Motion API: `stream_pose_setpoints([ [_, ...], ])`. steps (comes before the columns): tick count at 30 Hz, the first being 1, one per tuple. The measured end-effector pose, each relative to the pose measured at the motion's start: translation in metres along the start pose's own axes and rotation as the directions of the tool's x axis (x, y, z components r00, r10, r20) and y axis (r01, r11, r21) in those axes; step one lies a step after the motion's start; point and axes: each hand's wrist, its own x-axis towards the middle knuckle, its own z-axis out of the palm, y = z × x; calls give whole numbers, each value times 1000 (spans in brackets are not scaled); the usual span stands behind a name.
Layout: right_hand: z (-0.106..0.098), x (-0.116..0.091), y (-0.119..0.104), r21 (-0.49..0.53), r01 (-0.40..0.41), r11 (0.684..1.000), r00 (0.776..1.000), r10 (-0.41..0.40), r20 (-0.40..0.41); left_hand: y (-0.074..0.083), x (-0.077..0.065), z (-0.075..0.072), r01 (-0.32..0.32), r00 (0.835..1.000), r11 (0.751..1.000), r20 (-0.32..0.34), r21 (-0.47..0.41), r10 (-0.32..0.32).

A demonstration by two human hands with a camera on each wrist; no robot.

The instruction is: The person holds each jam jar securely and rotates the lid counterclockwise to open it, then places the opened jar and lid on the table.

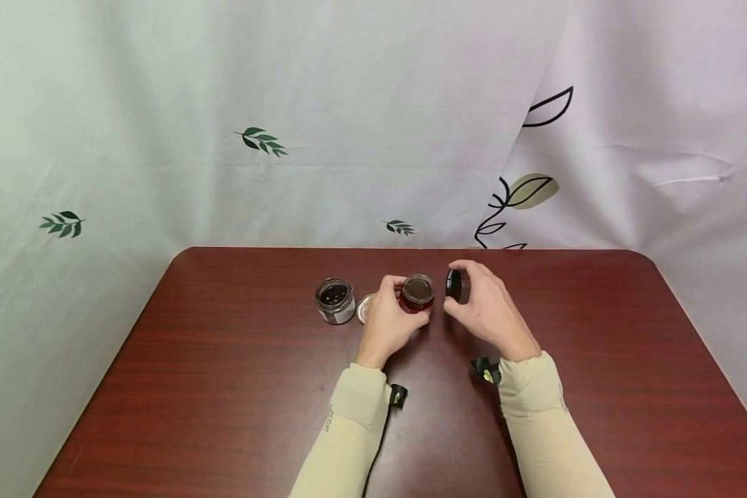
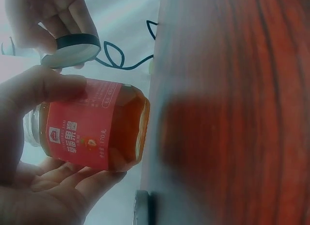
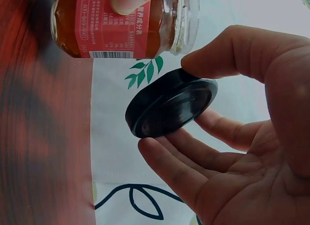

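My left hand (image 1: 389, 319) grips a glass jar (image 2: 97, 126) with a red label and amber-red contents. Its mouth is uncovered, and the bare glass neck shows in both wrist views. The jar stays upright, seemingly a little above the table. Just to its right, my right hand (image 1: 492, 308) pinches a black round lid (image 3: 169, 106) by the rim between thumb and fingers. Tilted on edge, the lid is apart from the jar, its hollow underside partly visible in the right wrist view.
A second glass jar (image 1: 335, 301), uncovered and with dark contents, stands left of my left hand. Beside it a whitish round lid (image 1: 364, 308) lies partly hidden by that hand. Behind the brown wooden table (image 1: 224, 387) hangs a white leaf-patterned cloth (image 1: 348, 124).
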Motion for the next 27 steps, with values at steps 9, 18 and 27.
stream_pose_setpoints([
  [9, 4, 0, 2, 4, 0, 1000, 1000, -1, 12, -2, 0, -3, -2, 1000, 1000, -9, -24, 1],
  [18, 7, 3, 7, 14, 14, 1000, 1000, -14, 13, -3, 2, -1, 4, 1000, 1000, -17, -19, -4],
  [27, 11, 4, 10, 5, 10, 1000, 999, -10, 33, -4, 2, -3, 0, 1000, 1000, -27, -1, 0],
])
